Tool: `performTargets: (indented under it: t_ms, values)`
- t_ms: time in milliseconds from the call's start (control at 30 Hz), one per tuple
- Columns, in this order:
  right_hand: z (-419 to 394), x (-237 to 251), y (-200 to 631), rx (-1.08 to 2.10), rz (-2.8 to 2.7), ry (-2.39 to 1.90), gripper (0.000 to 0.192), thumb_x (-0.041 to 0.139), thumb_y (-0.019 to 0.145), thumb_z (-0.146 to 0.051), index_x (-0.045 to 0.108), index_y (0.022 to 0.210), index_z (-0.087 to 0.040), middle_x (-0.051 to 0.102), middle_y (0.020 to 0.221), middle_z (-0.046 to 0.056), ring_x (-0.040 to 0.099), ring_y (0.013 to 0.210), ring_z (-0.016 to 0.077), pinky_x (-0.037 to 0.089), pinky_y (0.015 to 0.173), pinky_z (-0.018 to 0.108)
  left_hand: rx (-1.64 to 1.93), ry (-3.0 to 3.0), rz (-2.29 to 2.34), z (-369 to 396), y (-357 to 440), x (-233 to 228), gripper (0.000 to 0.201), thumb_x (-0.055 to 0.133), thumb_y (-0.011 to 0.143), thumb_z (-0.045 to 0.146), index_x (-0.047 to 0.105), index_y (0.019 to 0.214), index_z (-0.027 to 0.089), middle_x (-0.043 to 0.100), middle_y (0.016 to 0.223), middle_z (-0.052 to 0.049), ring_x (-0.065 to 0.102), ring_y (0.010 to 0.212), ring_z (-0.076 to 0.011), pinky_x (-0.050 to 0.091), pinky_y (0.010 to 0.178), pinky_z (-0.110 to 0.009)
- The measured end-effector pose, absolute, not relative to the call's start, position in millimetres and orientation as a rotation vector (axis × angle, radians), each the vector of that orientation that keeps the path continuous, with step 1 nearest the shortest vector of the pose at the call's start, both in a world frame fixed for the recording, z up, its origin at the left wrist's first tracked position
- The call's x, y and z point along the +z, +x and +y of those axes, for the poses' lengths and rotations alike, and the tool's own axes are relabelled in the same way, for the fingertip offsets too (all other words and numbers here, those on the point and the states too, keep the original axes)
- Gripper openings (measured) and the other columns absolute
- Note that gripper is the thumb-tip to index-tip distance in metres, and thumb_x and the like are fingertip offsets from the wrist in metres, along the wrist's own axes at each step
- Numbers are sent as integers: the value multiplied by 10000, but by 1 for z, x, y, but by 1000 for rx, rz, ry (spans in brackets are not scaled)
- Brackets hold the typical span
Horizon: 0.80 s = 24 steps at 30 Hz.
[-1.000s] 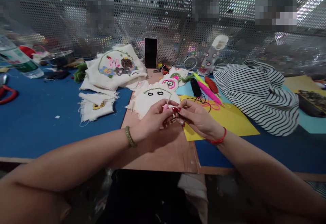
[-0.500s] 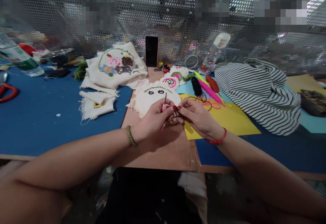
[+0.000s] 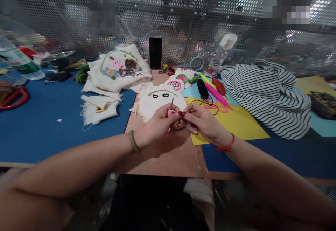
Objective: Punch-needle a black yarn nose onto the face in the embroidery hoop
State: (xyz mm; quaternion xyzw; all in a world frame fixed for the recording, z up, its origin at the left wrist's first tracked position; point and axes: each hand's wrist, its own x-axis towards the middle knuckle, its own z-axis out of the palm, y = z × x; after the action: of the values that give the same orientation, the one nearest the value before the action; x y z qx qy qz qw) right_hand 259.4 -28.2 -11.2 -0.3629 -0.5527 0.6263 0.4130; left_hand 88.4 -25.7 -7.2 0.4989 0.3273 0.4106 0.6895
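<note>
My left hand point(image 3: 163, 120) is closed around a pink-handled punch needle point(image 3: 170, 112), its metal tip pointing up. Black yarn point(image 3: 181, 127) runs between both hands and loops below them. Opposite, my right hand point(image 3: 204, 121) pinches the yarn, thumb and fingertips meeting those of the left. Just behind the hands lies a white cloth in a round hoop point(image 3: 148, 107), stitched with two black eye-like outlines and a green curved line. Exactly how the yarn sits at the fingertips is too small to tell.
Black, pink and orange yarn bundles point(image 3: 215, 93) lie by a yellow sheet point(image 3: 236, 127). A striped cloth point(image 3: 273, 101) is at right. Embroidered white cloths point(image 3: 123, 70), a phone point(image 3: 155, 53), a bottle point(image 3: 22, 61) and red-handled scissors point(image 3: 22, 99) stand or lie around. A perforated metal screen point(image 3: 178, 17) rises behind.
My hands stay together, with the right fingers shifting slightly at the yarn. The red-handled scissors at the far left have moved a little to the right.
</note>
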Motion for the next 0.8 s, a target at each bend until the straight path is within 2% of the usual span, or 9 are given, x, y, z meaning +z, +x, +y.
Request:
performTargets:
  t_ms: [133,333,400,567,700,800]
  values:
    - [-28,-9,261,1629,-1438,-959,435,762,802,-552,493,834,-211,643,564,-53,343,339,26,201,360,174,880,1173,807,-24,86,-10,270,708,898,379,514,857,196,499,593,59,500,487,-83,296,390,-158]
    - [-26,-8,263,1702,-1469,-933,385,734,829,-497,467,862,-222,654,560,-61,341,318,29,203,355,177,874,1273,820,-23,82,-10,316,710,886,444,518,851,194,513,621,52,485,481,-76,353,390,-169]
    - [-25,-9,263,1684,-1493,-915,367,727,836,-485,476,857,-219,660,569,-53,376,335,36,232,367,179,875,1295,818,-23,81,-11,357,721,864,490,525,859,191,520,628,51,462,464,-71,364,383,-177]
    - [-22,-10,262,1533,-1575,-898,288,727,830,-410,533,818,-198,610,584,-44,517,504,83,402,494,213,875,1311,838,-21,78,-12,461,756,793,584,529,870,190,507,610,67,435,451,-68,395,386,-184]
    - [-20,-11,261,1348,-1658,-874,201,672,834,-349,550,779,-198,532,607,-54,472,548,89,390,527,233,911,1311,868,-19,78,-12,457,772,780,570,537,870,188,494,598,73,434,482,-73,412,396,-175]
    - [-20,-14,260,1245,-1721,-927,130,614,844,-315,569,808,-198,567,654,-32,507,592,107,409,567,249,954,1299,882,-18,78,-12,433,778,784,540,539,857,185,495,603,72,444,501,-74,439,415,-176]
